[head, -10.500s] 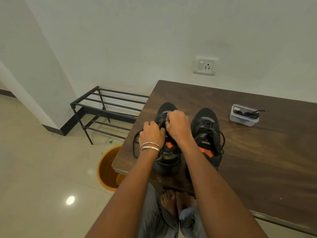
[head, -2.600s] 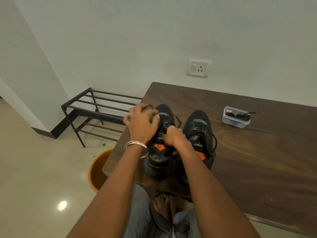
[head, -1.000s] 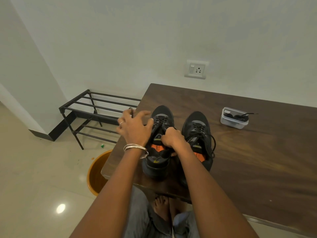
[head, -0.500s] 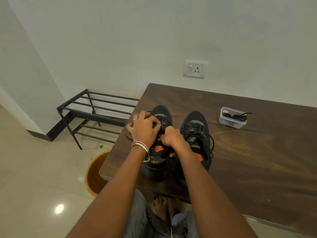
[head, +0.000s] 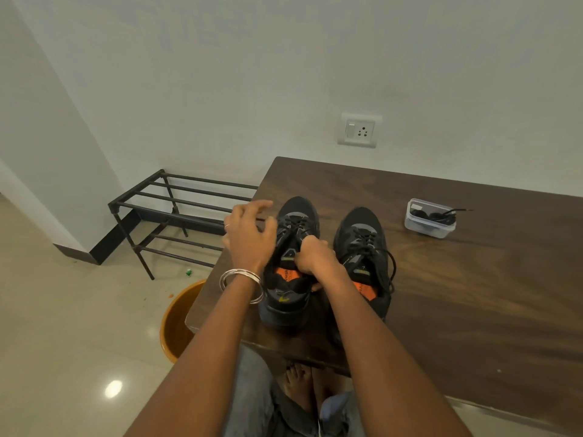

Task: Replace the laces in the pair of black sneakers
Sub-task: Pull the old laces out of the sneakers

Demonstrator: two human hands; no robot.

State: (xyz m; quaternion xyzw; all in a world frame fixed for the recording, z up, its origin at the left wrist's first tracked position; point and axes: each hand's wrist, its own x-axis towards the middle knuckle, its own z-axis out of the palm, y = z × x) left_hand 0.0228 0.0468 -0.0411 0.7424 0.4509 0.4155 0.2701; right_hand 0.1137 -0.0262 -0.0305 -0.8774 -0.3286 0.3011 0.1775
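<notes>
Two black mesh sneakers stand side by side near the dark wooden surface's (head: 473,294) left edge. The right hand (head: 312,258) pinches the left sneaker's (head: 291,263) tongue and lace; the left hand (head: 249,236) hovers beside it, fingers loosely spread, holding nothing visible. The right sneaker (head: 362,247) remains laced.

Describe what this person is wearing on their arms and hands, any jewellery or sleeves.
Both forearms are bare, with no sleeves in view. The left wrist carries a stack of thin silver bangles, and the left hand has a slim ring on one finger. The right hand shows no jewellery or watch, and neither hand wears a glove.
</notes>
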